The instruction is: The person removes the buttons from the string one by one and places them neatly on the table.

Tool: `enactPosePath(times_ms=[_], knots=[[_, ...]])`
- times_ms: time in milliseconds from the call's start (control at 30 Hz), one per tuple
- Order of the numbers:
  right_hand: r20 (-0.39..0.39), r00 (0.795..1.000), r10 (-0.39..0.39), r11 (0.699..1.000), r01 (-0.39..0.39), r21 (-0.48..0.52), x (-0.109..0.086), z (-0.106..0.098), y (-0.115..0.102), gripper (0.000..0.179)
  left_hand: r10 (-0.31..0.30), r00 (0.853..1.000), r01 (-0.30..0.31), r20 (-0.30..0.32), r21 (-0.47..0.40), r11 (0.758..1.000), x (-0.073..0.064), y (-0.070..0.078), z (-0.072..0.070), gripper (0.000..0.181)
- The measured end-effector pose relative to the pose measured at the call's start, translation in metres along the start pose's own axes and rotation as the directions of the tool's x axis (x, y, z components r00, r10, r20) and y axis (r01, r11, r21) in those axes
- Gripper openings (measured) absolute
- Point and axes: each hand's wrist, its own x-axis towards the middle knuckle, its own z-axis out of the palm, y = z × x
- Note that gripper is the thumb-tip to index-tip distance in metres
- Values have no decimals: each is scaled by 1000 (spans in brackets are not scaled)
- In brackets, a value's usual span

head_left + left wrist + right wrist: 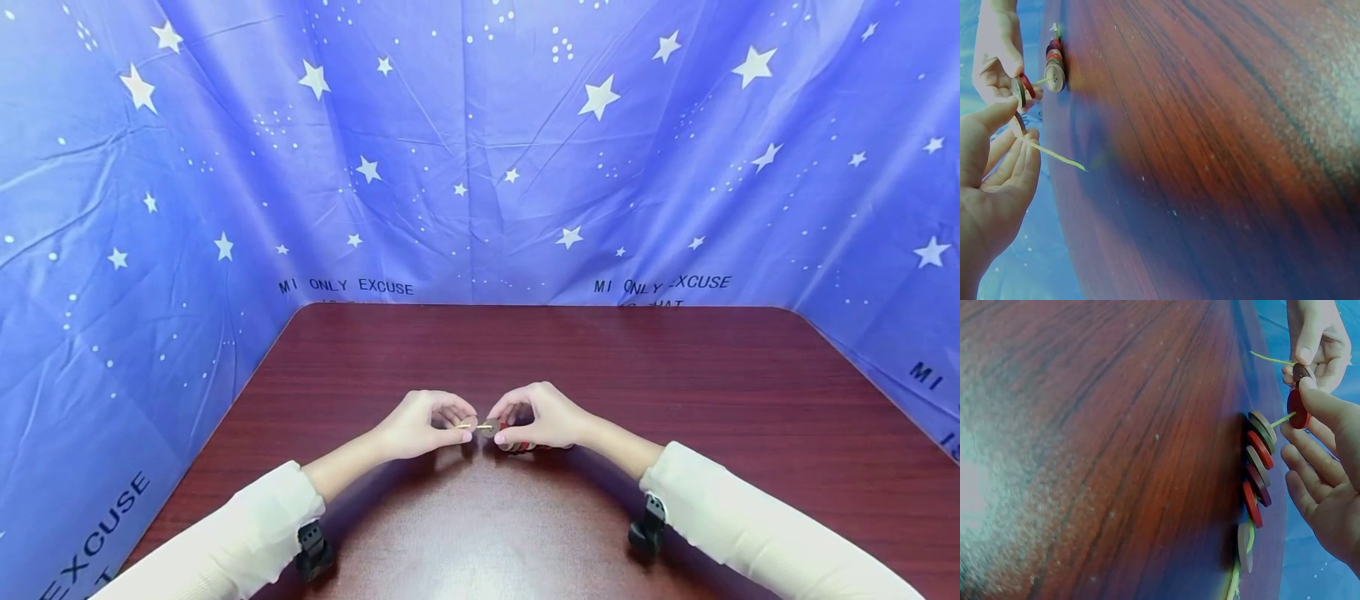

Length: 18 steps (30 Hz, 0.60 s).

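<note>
In the head view my left hand (417, 427) and right hand (549, 418) meet over the table, fingertips close together. A brown round disc like a button (1019, 125) is pinched between my left thumb and fingers. Yellow string (1057, 155) passes through it, its loose end hanging out past the left fingers. My right thumb and fingers pinch a red disc (1297, 410) and a darker disc (1018, 92) on the same string. Beyond them, several threaded discs (1260, 450) in red, brown and tan lean in a row on the tabletop, below my right hand.
The dark red wooden table (480, 525) has rounded far corners. Blue cloth (465, 150) with white stars and lettering surrounds it at the back and sides. A black wrist device (313, 550) sits at the left cuff, another black device (648, 529) at the right.
</note>
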Motion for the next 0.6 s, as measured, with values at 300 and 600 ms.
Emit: enactPosePath(times_ms=[300, 600], knots=[[4, 1000, 3, 1000, -3, 27, 0, -1, -1, 18, 17, 1000, -17, -19, -8, 1000, -1, -2, -1, 24], [1, 1000, -14, 1000, 14, -19, -2, 3, -2, 23, -7, 1000, 7, -16, 2, 1000, 0, 2, 0, 23]])
